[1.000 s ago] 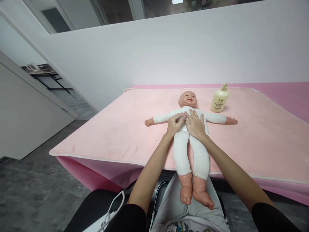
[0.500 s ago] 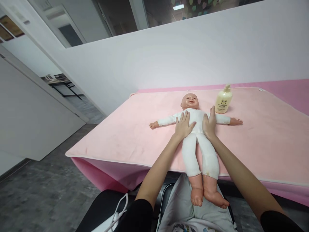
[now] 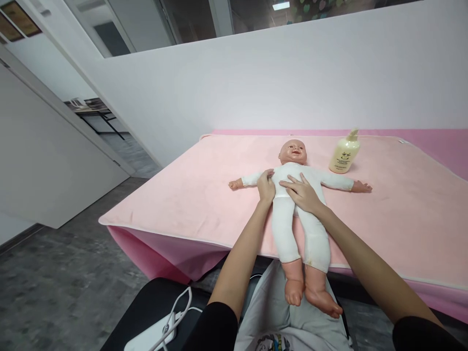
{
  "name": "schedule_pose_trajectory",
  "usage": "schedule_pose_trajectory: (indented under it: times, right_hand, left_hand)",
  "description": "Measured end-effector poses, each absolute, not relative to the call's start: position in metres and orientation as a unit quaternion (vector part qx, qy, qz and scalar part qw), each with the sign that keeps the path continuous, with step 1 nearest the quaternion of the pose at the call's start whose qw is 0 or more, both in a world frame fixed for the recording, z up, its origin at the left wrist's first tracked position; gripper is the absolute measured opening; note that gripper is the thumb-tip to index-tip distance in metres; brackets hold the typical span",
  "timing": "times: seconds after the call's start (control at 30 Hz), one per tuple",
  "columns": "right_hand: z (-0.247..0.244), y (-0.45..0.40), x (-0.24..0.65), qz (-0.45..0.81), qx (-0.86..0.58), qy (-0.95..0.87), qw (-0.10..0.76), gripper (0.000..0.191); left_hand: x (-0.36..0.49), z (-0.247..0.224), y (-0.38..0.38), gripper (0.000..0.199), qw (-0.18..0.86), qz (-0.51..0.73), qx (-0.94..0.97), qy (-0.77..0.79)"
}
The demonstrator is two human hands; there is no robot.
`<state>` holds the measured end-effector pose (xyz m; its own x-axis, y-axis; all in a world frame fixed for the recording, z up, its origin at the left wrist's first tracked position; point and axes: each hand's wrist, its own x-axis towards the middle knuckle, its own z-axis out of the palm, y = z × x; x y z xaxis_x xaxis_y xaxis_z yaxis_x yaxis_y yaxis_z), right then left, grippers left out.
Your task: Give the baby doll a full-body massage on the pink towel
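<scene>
A baby doll (image 3: 285, 214) with a white cloth body lies face up on a pink blanket (image 3: 190, 195), its arms spread and its feet over the near edge. My left hand (image 3: 266, 186) rests along the doll's side below its armpit, thumb side up, fingers stretched out. Across the doll's belly and chest lies my right hand (image 3: 302, 194), flat with its fingers spread. Neither hand grips anything. Beyond the doll's arm on the right stands a pale yellow pump bottle (image 3: 343, 153), upright on the blanket.
A white wall (image 3: 256, 87) rises behind the table. Left of my lap, a white device with a cable (image 3: 157, 336) lies on a black seat (image 3: 142, 312). Grey floor (image 3: 66, 273) and a door (image 3: 54, 146) are at the left.
My right hand has moved from the doll's side onto its belly. My left hand has slid off the chest to the doll's other side. The view has shifted slightly.
</scene>
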<state>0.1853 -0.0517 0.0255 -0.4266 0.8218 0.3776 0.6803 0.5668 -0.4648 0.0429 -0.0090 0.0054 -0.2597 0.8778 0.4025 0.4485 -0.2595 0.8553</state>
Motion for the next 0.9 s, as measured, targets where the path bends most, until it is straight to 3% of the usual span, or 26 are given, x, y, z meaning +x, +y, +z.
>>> schedule_pose_trajectory:
  times: [0.17,0.3,0.43,0.57,0.77,0.83,0.9]
  right_hand:
    - [0.023,-0.042,0.185,0.043,-0.515,-0.825,0.229,0.044]
    - [0.014,-0.032,0.195,0.022,-0.590,-0.774,0.231,0.050]
    - [0.004,-0.019,0.209,0.053,-0.670,-0.677,0.299,0.055]
    - [0.006,-0.012,0.214,0.127,-0.710,-0.565,0.401,0.057]
    - [0.028,-0.028,0.201,0.143,-0.592,-0.572,0.550,0.052]
    - [0.032,-0.037,0.194,0.180,-0.506,-0.650,0.538,0.043]
    - [0.034,-0.045,0.188,0.202,-0.426,-0.750,0.464,0.033]
  left_hand:
    - [0.052,0.019,-0.023,0.025,0.248,0.602,0.574,0.498]
    - [0.064,0.031,-0.041,0.027,0.265,0.499,0.725,0.394]
    - [0.069,0.036,-0.047,0.034,0.198,0.315,0.856,0.359]
    - [0.068,0.030,-0.037,0.044,0.157,0.243,0.835,0.467]
    - [0.061,0.016,-0.016,0.048,0.142,0.297,0.741,0.585]
    - [0.058,0.013,-0.013,0.046,0.120,0.319,0.716,0.609]
    - [0.053,0.011,-0.011,0.045,0.092,0.341,0.693,0.628]
